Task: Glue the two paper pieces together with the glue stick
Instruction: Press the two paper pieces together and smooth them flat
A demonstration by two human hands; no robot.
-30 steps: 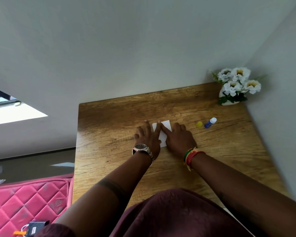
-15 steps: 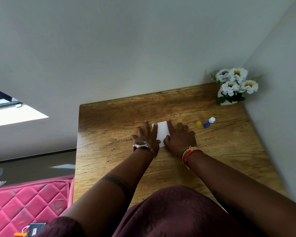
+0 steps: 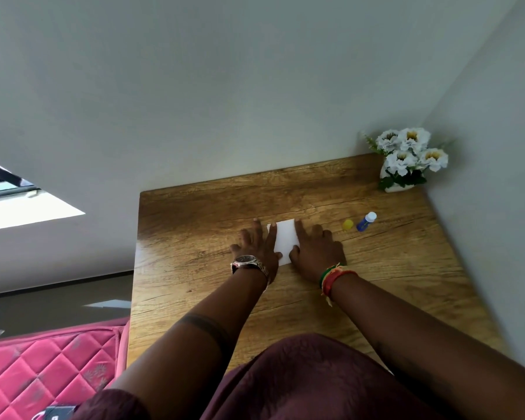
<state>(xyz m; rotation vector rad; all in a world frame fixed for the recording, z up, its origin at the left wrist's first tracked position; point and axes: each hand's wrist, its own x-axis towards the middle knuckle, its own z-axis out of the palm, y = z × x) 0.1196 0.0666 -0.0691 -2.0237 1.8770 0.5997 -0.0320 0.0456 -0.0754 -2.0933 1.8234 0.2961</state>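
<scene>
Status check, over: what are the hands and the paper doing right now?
Left hand and right hand flat, pressing white paper onto table. Glue stick uncapped, yellow cap beside it, right of paper. Nothing in the way.

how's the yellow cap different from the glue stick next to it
The cap is yellow and squat; the glue stick is blue with a white tip and longer. The cap lies nearer the right hand; the stick lies farther right, tilted. Both rest untouched on the table.
</scene>
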